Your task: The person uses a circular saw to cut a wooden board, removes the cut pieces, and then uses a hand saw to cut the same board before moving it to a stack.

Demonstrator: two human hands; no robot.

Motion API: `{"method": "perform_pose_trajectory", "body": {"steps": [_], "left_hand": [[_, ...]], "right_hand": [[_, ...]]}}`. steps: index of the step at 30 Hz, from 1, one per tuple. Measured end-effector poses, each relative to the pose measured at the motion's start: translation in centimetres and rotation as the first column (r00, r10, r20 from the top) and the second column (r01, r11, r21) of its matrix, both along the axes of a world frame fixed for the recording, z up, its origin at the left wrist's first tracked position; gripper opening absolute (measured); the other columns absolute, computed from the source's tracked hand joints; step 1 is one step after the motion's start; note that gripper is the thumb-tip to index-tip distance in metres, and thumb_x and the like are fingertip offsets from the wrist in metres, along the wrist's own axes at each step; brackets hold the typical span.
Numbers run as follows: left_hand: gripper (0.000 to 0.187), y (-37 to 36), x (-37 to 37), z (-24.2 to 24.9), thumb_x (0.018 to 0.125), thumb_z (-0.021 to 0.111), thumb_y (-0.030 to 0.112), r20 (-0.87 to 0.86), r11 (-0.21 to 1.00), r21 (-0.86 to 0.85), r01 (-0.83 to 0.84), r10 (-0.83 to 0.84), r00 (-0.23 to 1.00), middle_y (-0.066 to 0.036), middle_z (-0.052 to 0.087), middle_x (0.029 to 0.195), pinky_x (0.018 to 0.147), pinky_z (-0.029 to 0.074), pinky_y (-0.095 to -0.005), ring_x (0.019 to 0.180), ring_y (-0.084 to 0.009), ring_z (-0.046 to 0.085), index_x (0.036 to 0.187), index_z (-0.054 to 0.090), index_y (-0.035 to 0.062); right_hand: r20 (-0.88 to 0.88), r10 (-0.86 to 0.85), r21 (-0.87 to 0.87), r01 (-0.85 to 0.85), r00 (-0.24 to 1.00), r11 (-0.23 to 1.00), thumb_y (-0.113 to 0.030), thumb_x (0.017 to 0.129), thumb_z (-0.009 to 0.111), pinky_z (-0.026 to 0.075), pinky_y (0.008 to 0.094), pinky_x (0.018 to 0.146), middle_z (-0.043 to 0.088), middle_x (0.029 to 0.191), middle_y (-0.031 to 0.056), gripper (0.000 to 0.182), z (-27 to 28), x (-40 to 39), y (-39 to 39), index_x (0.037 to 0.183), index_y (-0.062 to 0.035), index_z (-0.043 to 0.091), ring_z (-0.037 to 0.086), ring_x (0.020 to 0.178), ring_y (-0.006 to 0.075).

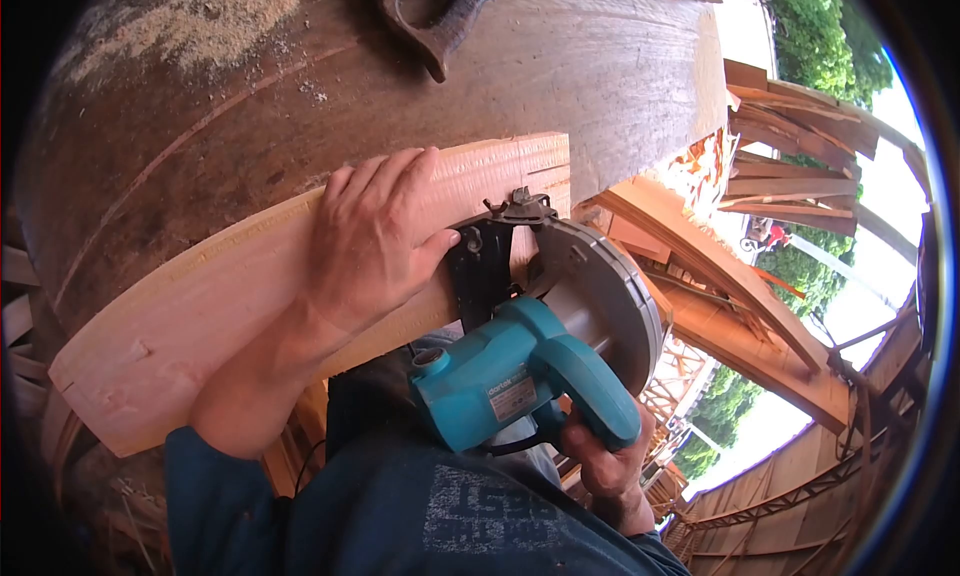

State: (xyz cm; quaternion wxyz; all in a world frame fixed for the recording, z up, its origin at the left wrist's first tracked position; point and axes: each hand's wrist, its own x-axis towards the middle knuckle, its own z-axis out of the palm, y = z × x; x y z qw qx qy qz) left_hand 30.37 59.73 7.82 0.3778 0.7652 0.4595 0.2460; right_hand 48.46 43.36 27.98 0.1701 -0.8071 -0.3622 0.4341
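Observation:
A pale wooden board [210,296] lies across the workbench [240,126]. My left hand [375,226] presses flat on the board, fingers spread, its thumb close to the saw's black base plate. A teal circular saw [500,366] rests with that plate on the board's right end, where thin slits show in the wood. Its grey guard [620,296] faces right and hides the blade. My right hand [610,466] is wrapped round the saw's rear handle.
A handsaw's dark wooden handle [440,36] lies on the bench at the top, near a heap of sawdust [210,16]. Large planks [760,326] and stacked boards [790,176] stand to the right. A cord hangs below the board.

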Motion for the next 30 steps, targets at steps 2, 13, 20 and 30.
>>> {"method": "perform_pose_trajectory", "body": {"steps": [2, 13, 20, 30], "left_hand": [[0.071, 0.1, 0.0, -0.1, 0.074, 0.082, 0.025, 0.013, 1.000, 0.008, -0.009, 0.009, 1.000, -0.016, 0.061, 0.129, 0.102, 0.039, -0.0430, 0.120, -0.0306, 0.057, 0.134, 0.055, -0.0005], [0.052, 0.8, 0.0, -0.2, 0.079, 0.080, 0.026, 0.063, 0.997, -0.011, -0.082, 0.083, 0.995, -0.015, 0.068, 0.120, 0.096, 0.045, -0.0420, 0.112, -0.0307, 0.063, 0.122, 0.064, -0.0002], [0.043, 1.1, 0.0, -0.3, 0.083, 0.077, 0.025, 0.052, 0.995, 0.001, -0.096, 0.096, 0.994, -0.014, 0.071, 0.116, 0.091, 0.047, -0.0399, 0.106, -0.0289, 0.067, 0.117, 0.068, 0.0006], [0.033, 1.3, -0.1, -0.2, 0.089, 0.071, 0.023, 0.067, 0.993, -0.004, -0.114, 0.114, 0.991, -0.014, 0.072, 0.113, 0.088, 0.050, -0.0420, 0.103, -0.0306, 0.068, 0.114, 0.070, 0.0015]], "right_hand": [[-0.022, -0.022, -0.018, 0.021, 1.000, 1.000, -0.015, 0.079, 0.077, 0.049, 0.0294, 0.061, 0.068, 0.077, 0.0092, 0.029, 0.1, -0.1, 0.3, 0.099, 0.0028, 0.065, 0.063, 0.067, 0.0162], [-0.034, -0.093, -0.033, 0.092, 0.995, 0.995, -0.012, 0.078, 0.077, 0.048, 0.0290, 0.062, 0.067, 0.076, 0.0072, 0.026, 0.0, -0.5, 1.8, 0.096, 0.0022, 0.065, 0.060, 0.066, 0.0147], [-0.032, -0.079, -0.030, 0.078, 0.996, 0.996, -0.010, 0.079, 0.077, 0.048, 0.0289, 0.062, 0.066, 0.077, 0.0073, 0.025, 0.0, -0.6, 2.9, 0.096, 0.0024, 0.065, 0.060, 0.067, 0.0143], [-0.055, -0.070, 0.018, 0.071, 0.996, 0.997, -0.012, 0.080, 0.077, 0.047, 0.0291, 0.062, 0.066, 0.078, 0.0074, 0.026, -0.2, -1.1, 4.9, 0.097, 0.0023, 0.064, 0.060, 0.068, 0.0151]]}}
